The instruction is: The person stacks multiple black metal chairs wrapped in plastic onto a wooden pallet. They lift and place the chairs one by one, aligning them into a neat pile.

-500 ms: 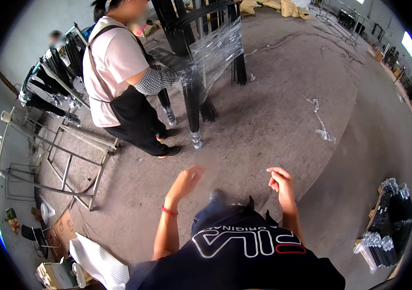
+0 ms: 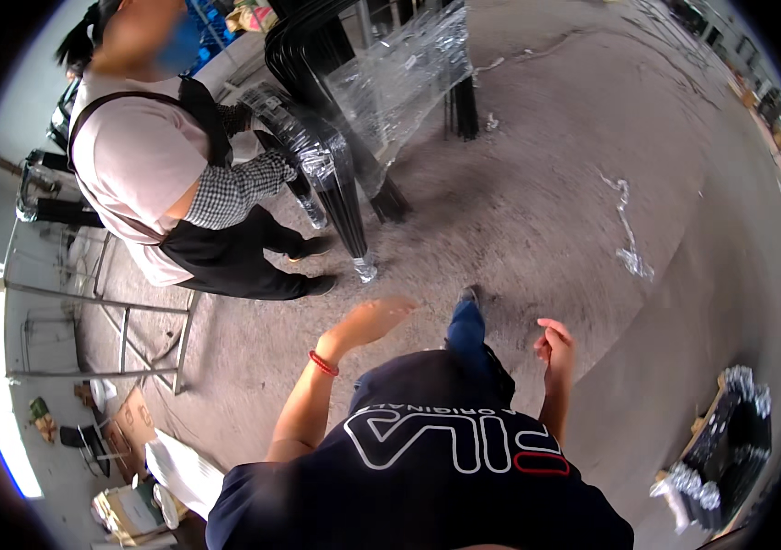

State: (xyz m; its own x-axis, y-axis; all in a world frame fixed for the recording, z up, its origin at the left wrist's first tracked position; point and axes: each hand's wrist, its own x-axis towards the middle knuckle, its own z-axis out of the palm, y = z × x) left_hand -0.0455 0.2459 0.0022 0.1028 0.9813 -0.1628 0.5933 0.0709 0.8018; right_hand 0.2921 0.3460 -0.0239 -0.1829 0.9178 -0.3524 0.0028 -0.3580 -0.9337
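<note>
Remotely, I saw the left hand (image 2: 376, 321) extended, right hand (image 2: 555, 347) loosely curled, both empty; a careless stride could have knocked the film-wrapped black frames (image 2: 343, 203).

Floor (image 2: 537, 202): scuffed grey, hard surface. From view centre: crumpled plastic strip (image 2: 632, 261) lying at 3 o'clock, small plastic scrap (image 2: 492, 121) at 1, wrapped black frames (image 2: 344, 203) standing at 11, metal rack (image 2: 183, 353) between 8 and 9.
</note>
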